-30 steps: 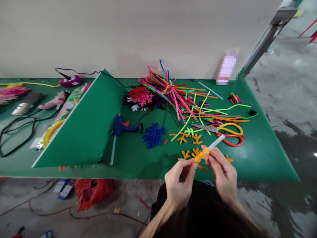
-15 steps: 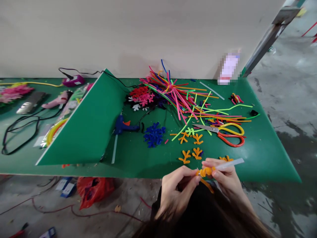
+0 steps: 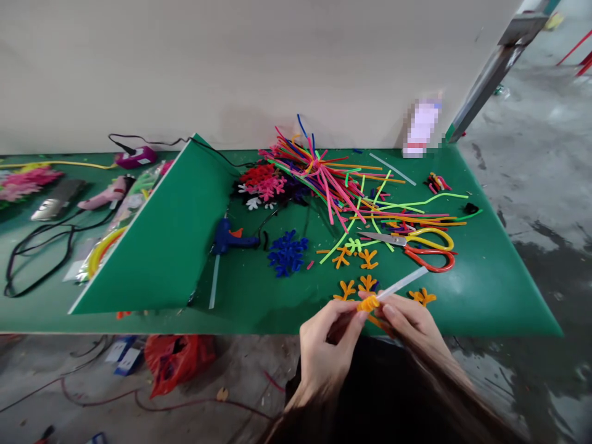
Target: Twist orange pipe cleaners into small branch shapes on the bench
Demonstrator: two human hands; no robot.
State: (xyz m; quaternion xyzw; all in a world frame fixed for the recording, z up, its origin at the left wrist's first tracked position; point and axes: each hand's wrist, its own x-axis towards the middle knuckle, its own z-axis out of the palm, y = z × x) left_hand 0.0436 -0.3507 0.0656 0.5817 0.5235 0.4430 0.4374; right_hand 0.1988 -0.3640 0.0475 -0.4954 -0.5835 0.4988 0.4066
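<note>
Orange chenille stem (image 3: 369, 303) coiled around a translucent glue stick (image 3: 401, 283), held over the front edge of a green work mat (image 3: 499, 296). The coil is pinched between the thumb and fingers of the left hand (image 3: 326, 357), while the stick is clenched just beyond the coil by the right hand (image 3: 411, 324). The stick is swung from about 3 o'clock to about 2 o'clock, and the coil is shown more compactly. Orange branched chenille shapes (image 3: 346, 291) lie at 12 o'clock, just beyond the hands; red-handled scissors (image 3: 430, 260) are placed at 1 o'clock. A blue glue gun (image 3: 226, 240) is seen at 10 o'clock.
</note>
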